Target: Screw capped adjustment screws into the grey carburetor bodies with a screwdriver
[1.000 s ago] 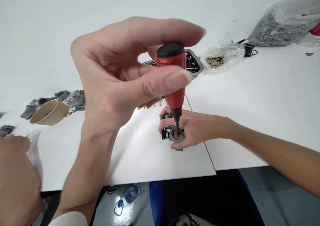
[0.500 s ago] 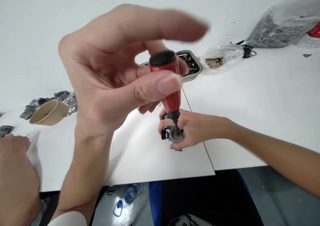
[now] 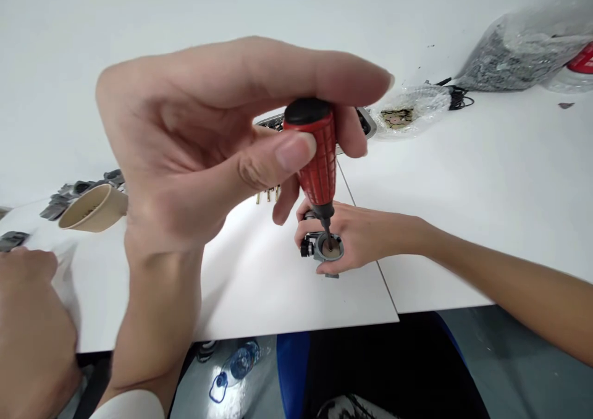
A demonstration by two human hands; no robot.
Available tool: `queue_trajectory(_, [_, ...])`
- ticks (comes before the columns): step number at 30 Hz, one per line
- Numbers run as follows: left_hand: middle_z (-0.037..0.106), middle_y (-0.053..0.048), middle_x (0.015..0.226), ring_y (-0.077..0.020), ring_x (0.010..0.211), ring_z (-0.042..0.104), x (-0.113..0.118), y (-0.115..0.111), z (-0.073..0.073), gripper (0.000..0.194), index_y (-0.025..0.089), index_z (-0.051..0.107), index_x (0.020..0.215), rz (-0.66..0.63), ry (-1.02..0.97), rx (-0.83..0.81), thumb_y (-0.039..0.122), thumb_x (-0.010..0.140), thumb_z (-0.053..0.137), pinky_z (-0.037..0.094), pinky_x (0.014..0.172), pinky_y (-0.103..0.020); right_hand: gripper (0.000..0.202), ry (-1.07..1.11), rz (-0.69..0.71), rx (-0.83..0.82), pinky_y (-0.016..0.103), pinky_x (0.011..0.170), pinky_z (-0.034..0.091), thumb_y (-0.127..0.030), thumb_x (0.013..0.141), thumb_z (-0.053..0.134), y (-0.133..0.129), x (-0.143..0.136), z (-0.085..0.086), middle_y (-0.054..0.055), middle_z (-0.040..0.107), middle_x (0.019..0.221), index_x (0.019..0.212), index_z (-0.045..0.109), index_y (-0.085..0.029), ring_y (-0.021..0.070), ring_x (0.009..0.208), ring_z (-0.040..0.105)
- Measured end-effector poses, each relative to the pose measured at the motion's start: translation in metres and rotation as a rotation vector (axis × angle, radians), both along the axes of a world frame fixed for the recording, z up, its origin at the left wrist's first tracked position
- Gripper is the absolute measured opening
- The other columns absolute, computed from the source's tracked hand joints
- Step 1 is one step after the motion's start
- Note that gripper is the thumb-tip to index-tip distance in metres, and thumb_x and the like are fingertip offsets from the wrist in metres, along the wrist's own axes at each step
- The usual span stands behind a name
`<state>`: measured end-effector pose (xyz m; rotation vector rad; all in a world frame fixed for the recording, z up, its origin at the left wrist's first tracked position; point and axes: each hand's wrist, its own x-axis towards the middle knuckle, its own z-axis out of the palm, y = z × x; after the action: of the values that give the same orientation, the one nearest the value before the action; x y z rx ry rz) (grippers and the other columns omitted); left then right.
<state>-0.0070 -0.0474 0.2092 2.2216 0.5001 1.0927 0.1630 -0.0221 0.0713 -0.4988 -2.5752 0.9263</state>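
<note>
My left hand [image 3: 199, 135] is large in the foreground, thumb and fingers closed around the red handle of a screwdriver [image 3: 319, 159] with a black cap. The screwdriver points down, its tip inside the round opening of a small grey part [image 3: 330, 246], against a brownish disc. My right hand [image 3: 354, 233] grips this part low over the white table, its fingers wrapped round the far side and its thumb along the near side. A black knob [image 3: 306, 246] sticks out to the left of the part.
Several brass-coloured screws [image 3: 267, 194] and a metal tray [image 3: 368, 122] lie behind my left hand. Plastic bags [image 3: 503, 51] are at the back right. A beige bowl [image 3: 99, 209] stands beside grey parts [image 3: 58, 203] at left. Another person's hand [image 3: 28, 283] is at far left.
My left index finger has come down nearer the screwdriver's cap, and the other fingers have shifted around the handle. My right hand and the grey part have barely moved.
</note>
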Motion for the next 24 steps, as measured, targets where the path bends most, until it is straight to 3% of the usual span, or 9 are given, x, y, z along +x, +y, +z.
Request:
queue_trajectory(2, [0.069,-0.012,0.089,-0.0235,0.067,0.068,0.002,0.000,0.004,0.073,0.010,0.061,0.124,-0.006,0.033,-0.046,0.071,0.089,0.041,0.051,0.040,-0.035,0.037,0.002,0.001,0.000,0.039,0.098,0.042,-0.030,0.078,0.075,0.000,0.000,0.000,0.008,0.045,0.126,0.111,0.062,-0.022,0.0213,0.103,0.053])
queue_trajectory(5, [0.066,-0.007,0.075,-0.0213,0.062,0.065,0.006,0.003,0.006,0.069,0.014,0.065,0.119,-0.045,0.033,0.050,0.070,0.090,0.037,0.046,0.035,-0.031,0.036,-0.001,0.004,-0.019,0.036,0.094,0.044,-0.029,0.078,0.075,0.000,0.000,0.001,0.008,0.047,0.123,0.111,0.062,-0.020,0.0182,0.094,0.055])
queue_trajectory(8, [0.062,0.000,0.075,-0.0179,0.069,0.066,0.007,0.006,0.002,0.058,0.020,0.065,0.118,-0.060,-0.095,0.194,0.066,0.091,0.041,0.055,0.049,-0.032,0.035,-0.007,-0.002,-0.018,0.035,0.090,0.045,-0.028,0.077,0.075,-0.001,0.001,0.002,0.008,0.048,0.122,0.109,0.063,-0.020,0.0173,0.090,0.055])
queue_trajectory(10, [0.065,0.000,0.082,-0.0153,0.069,0.066,0.004,0.006,-0.001,0.057,0.019,0.064,0.121,-0.058,-0.076,0.147,0.064,0.090,0.047,0.059,0.058,-0.034,0.036,-0.008,-0.010,-0.005,0.036,0.091,0.045,-0.029,0.077,0.076,-0.001,0.001,0.003,0.008,0.047,0.123,0.110,0.063,-0.021,0.0188,0.094,0.055])
queue_trajectory(15, [0.068,-0.012,0.093,-0.0263,0.074,0.068,-0.004,0.001,0.004,0.068,0.014,0.063,0.125,-0.063,0.080,-0.062,0.068,0.084,0.055,0.052,0.039,-0.035,0.037,-0.003,-0.005,-0.003,0.035,0.094,0.044,-0.030,0.077,0.076,-0.001,0.000,0.001,0.007,0.046,0.124,0.111,0.062,-0.022,0.0202,0.101,0.054])
queue_trajectory(18, [0.067,-0.009,0.082,-0.0236,0.071,0.066,0.001,0.001,0.004,0.062,0.016,0.065,0.123,-0.045,0.077,-0.009,0.066,0.089,0.048,0.054,0.042,-0.035,0.038,-0.014,-0.004,-0.008,0.035,0.089,0.046,-0.030,0.078,0.076,-0.001,0.000,0.001,0.008,0.046,0.125,0.112,0.062,-0.021,0.0186,0.095,0.055])
queue_trajectory(21, [0.066,-0.002,0.083,-0.0161,0.069,0.065,0.007,0.004,-0.003,0.057,0.021,0.065,0.124,-0.044,-0.106,0.157,0.063,0.093,0.042,0.053,0.043,-0.027,0.038,-0.022,-0.016,-0.001,0.035,0.087,0.046,-0.029,0.077,0.076,-0.002,0.000,0.002,0.008,0.046,0.124,0.111,0.062,-0.021,0.0185,0.094,0.055])
queue_trajectory(24, [0.069,-0.005,0.089,-0.0176,0.070,0.067,0.009,0.004,-0.002,0.066,0.016,0.060,0.131,-0.050,-0.090,0.063,0.066,0.091,0.042,0.047,0.035,-0.024,0.038,-0.016,-0.013,0.001,0.036,0.090,0.046,-0.029,0.077,0.076,-0.001,0.000,0.003,0.008,0.046,0.123,0.112,0.062,-0.021,0.0201,0.099,0.054])
